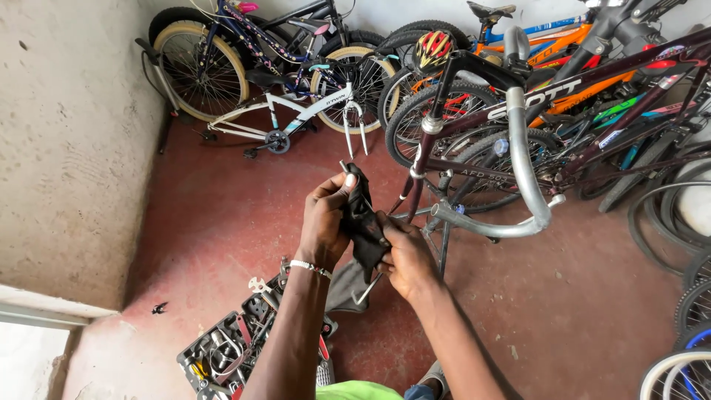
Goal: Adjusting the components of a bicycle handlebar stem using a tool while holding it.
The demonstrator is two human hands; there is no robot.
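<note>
Both hands meet in the middle of the view, above the red floor (222, 222). The left hand (326, 222) has its grip clamped on the upper part of a black rag (363, 222), with the thumb pressed on top of it. The right hand (406, 259) has its grip closed on the lower part of the same rag. A thin metal part (345, 167) comes out at the top of the rag, and a bent metal end (364, 298) shows below it. It looks as if the cloth is wrapped around this part so that the two hands can rub or hold it without touching the metal, but what the part is I cannot tell. On the left wrist there is one white bead bracelet (311, 268).

Just behind the hands, one dark red bicycle (548, 96) sits raised on a stand (443, 248), with its silver handlebar (522, 163) turned toward the near side; probably it is lifted like this for easy reach. Near the feet, on the left, one open tool case (222, 355) lies on the floor, close at hand.

At the far wall I count one white bicycle (296, 115) on the left and one dark bicycle with cream tyres (200, 59) behind it. On the right, many more bicycles are packed together; I cannot count them exactly. One red and yellow helmet (433, 48) hangs among them.
</note>
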